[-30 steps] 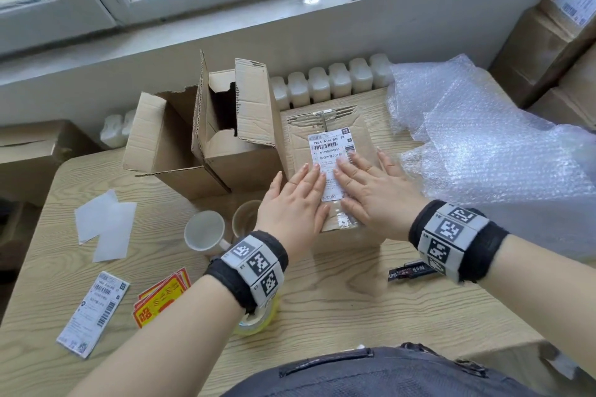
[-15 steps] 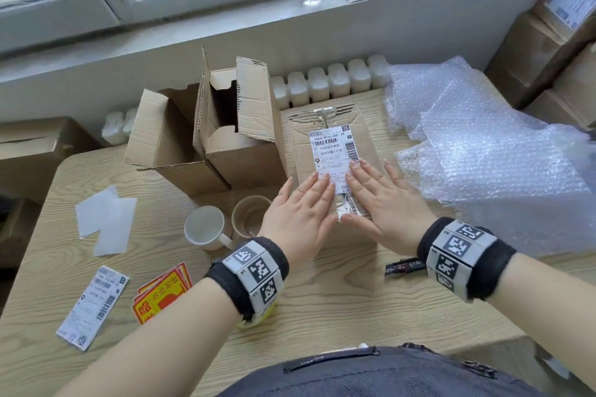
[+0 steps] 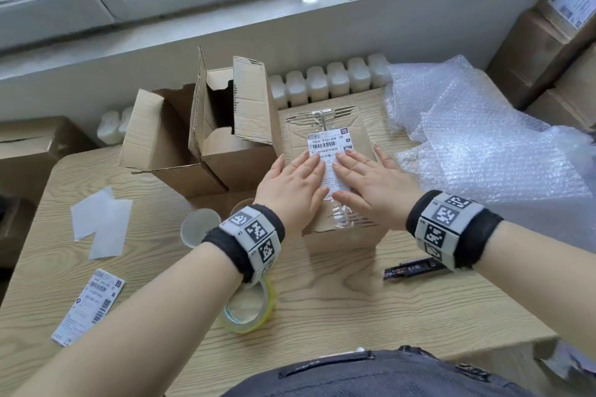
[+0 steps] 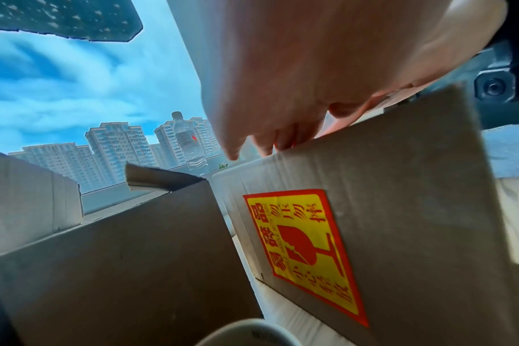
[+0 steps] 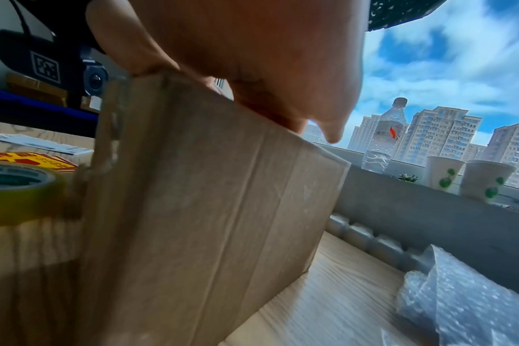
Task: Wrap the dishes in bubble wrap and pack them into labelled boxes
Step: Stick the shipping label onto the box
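Observation:
A taped, closed cardboard box [image 3: 361, 126] stands mid-table with a white shipping label [image 3: 329, 145] on its top. My left hand [image 3: 295, 184] and right hand [image 3: 371, 180] lie flat on that label side by side, fingers straight. The left wrist view shows a yellow-and-red fragile sticker [image 4: 308, 252] on the box's side [image 4: 400, 210]. The right wrist view shows the box's plain side [image 5: 208, 222] under my palm [image 5: 267, 58]. Two cups [image 3: 196, 226] stand left of the box. A heap of bubble wrap [image 3: 483, 145] lies at the right.
An open empty box [image 3: 225, 126] stands left of the closed one. A tape roll [image 3: 248, 306] and a black pen [image 3: 412, 269] lie near the front. Loose labels [image 3: 87, 306] and backing papers [image 3: 100, 222] are at the left. Stacked boxes [image 3: 554, 42] stand at the right.
Both hands slid toward me down the label half a second ago, then back up over it now. The box stayed where it was.

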Action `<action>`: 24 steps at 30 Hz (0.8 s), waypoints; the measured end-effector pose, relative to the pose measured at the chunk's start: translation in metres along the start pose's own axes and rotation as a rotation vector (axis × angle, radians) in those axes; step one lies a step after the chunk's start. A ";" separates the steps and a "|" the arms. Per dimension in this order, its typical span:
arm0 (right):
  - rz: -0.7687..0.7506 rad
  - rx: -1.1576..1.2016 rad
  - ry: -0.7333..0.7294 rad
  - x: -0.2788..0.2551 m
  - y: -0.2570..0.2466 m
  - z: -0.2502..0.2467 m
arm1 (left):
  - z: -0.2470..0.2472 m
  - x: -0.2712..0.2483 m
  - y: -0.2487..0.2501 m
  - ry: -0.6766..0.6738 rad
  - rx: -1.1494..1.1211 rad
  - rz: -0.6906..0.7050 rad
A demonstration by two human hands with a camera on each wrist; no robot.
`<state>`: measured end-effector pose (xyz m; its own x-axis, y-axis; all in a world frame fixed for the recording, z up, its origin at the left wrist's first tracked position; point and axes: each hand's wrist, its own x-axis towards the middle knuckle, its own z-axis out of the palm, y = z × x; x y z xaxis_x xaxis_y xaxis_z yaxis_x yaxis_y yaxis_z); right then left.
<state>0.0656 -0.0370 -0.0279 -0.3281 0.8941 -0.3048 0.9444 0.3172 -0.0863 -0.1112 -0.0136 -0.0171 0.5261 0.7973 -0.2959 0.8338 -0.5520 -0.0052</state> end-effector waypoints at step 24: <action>0.172 0.068 0.042 0.023 0.025 -0.004 | -0.001 0.028 -0.003 0.011 0.033 -0.257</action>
<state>0.0817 -0.0077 -0.0331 -0.1613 0.9461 -0.2808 0.9853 0.1381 -0.1005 -0.0990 0.0103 -0.0248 0.2991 0.9152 -0.2702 0.9347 -0.3380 -0.1100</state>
